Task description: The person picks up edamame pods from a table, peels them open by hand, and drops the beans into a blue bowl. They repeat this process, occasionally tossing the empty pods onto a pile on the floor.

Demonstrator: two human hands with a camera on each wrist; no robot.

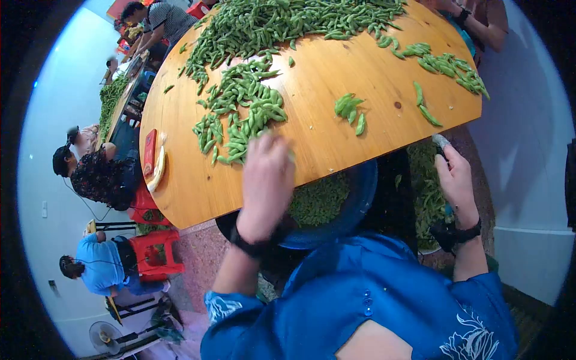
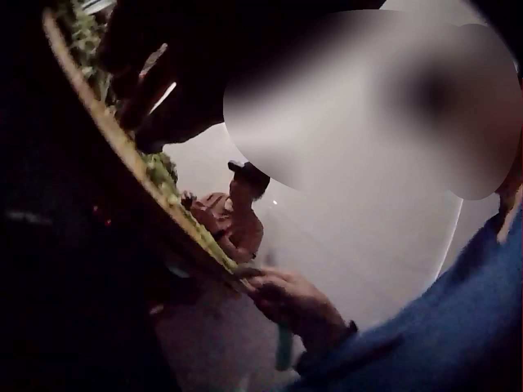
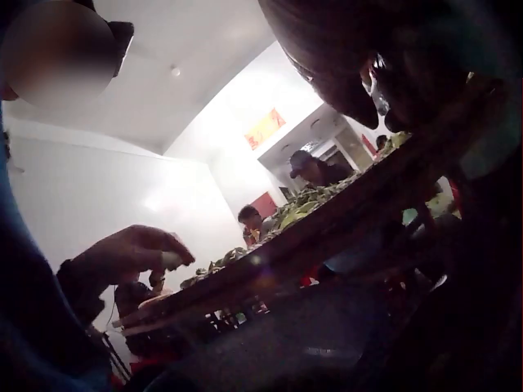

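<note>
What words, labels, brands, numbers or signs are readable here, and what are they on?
None can be read.
Red-and-yellow sign, high on the wall: its marks are too blurred to read.
Red packet on the wooden table: any print is too small to read.

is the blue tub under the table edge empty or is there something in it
Not empty: the blue tub has small green pieces spread inside. Depth cannot be told.
</note>
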